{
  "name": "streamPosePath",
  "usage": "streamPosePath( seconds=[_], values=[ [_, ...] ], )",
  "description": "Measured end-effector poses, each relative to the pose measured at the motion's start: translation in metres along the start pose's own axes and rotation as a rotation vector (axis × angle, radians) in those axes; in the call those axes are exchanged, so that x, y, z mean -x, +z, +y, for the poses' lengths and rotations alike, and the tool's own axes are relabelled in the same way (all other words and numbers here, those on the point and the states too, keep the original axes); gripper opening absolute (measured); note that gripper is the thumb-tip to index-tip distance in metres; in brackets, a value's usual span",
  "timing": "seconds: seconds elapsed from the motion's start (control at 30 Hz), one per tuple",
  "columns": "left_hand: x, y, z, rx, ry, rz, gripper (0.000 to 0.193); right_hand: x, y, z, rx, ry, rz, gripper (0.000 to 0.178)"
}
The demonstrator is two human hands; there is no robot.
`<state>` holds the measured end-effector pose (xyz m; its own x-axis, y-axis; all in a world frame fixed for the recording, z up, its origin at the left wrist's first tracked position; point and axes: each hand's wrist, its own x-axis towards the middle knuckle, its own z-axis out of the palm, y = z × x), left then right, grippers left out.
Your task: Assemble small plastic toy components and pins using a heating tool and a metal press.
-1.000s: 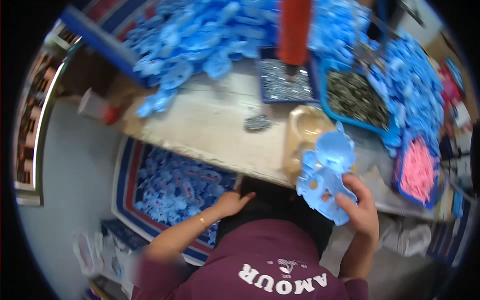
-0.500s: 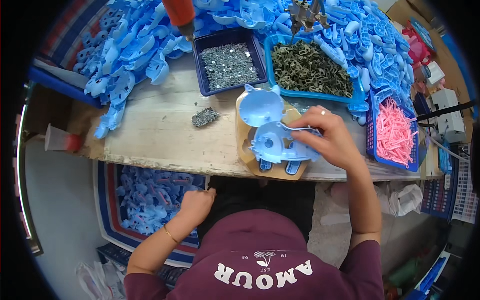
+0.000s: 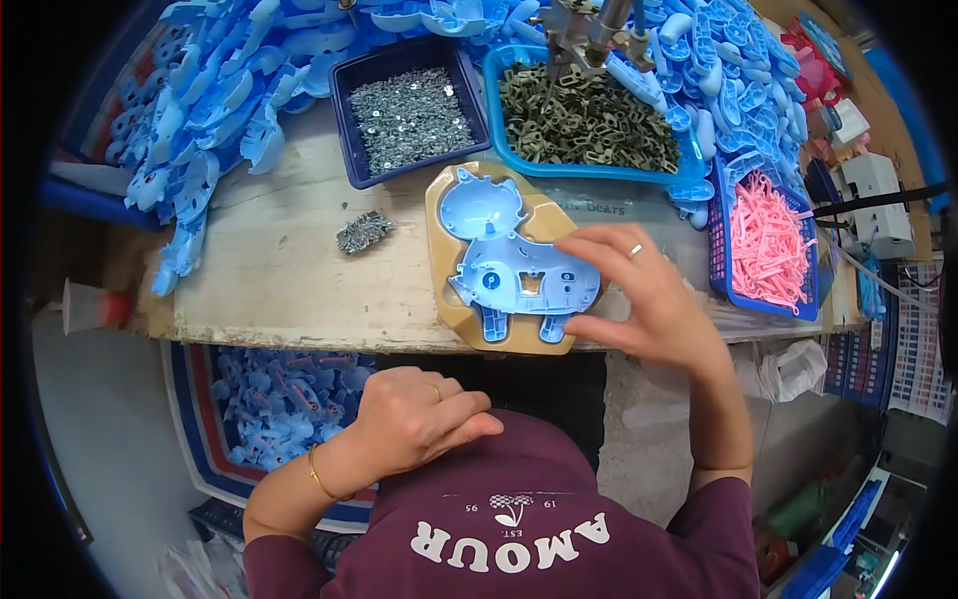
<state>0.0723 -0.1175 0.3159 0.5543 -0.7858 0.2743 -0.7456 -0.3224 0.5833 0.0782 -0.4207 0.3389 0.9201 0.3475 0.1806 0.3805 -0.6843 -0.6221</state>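
Observation:
A blue animal-shaped plastic shell lies hollow side up in a tan fixture near the table's front edge. Its round head piece is at the upper left, the body piece below it, with two legs pointing toward me. My right hand hovers at the body's right end, thumb and fingers spread apart; whether a fingertip touches it I cannot tell. In front of the table, above my lap, my left hand is closed, fingers curled inward. Its palm is hidden, so anything inside cannot be seen.
Behind the fixture stand a dark blue tray of small screws and a light blue tray of dark metal clips. A small screw pile lies left. Pink parts fill a basket at right. Metal tooling hangs overhead; blue shells heap behind.
The body shell, earlier tilted in my right hand, now sits flat in the fixture and my right hand has opened off it. My left hand has moved right and toward me.

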Motion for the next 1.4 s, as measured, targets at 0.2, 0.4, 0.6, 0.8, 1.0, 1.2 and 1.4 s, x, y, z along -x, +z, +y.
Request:
streamPosePath(
  seconds=[0.2, 0.4, 0.6, 0.8, 1.0, 1.2, 1.4],
  values=[
    [-0.047, -0.004, -0.016, -0.081, 0.023, 0.167, 0.041, 0.003, 0.010, 0.001, 0.041, -0.001, -0.010, 0.063],
    [-0.071, 0.011, -0.024, -0.183, -0.053, 0.056, 0.067, 0.002, 0.015, -0.005, 0.131, 0.003, 0.048, 0.062],
    [-0.076, 0.012, -0.027, -0.211, -0.065, 0.042, 0.067, 0.003, 0.017, -0.007, 0.121, 0.004, 0.094, 0.063],
    [-0.079, 0.019, -0.025, -0.168, -0.076, 0.039, 0.065, 0.007, 0.018, -0.017, 0.349, 0.000, 0.035, 0.063],
    [-0.081, 0.017, -0.024, -0.160, -0.124, 0.013, 0.066, -0.019, -0.014, 0.006, 0.140, 0.018, 0.030, 0.036],
    [-0.083, 0.013, -0.020, -0.190, -0.103, 0.008, 0.070, -0.112, -0.023, 0.077, 0.424, 0.042, 0.419, 0.015],
    [-0.085, 0.004, -0.025, -0.171, -0.074, 0.068, 0.060, -0.126, -0.023, 0.092, 0.382, 0.099, 0.459, 0.015]
  ],
)
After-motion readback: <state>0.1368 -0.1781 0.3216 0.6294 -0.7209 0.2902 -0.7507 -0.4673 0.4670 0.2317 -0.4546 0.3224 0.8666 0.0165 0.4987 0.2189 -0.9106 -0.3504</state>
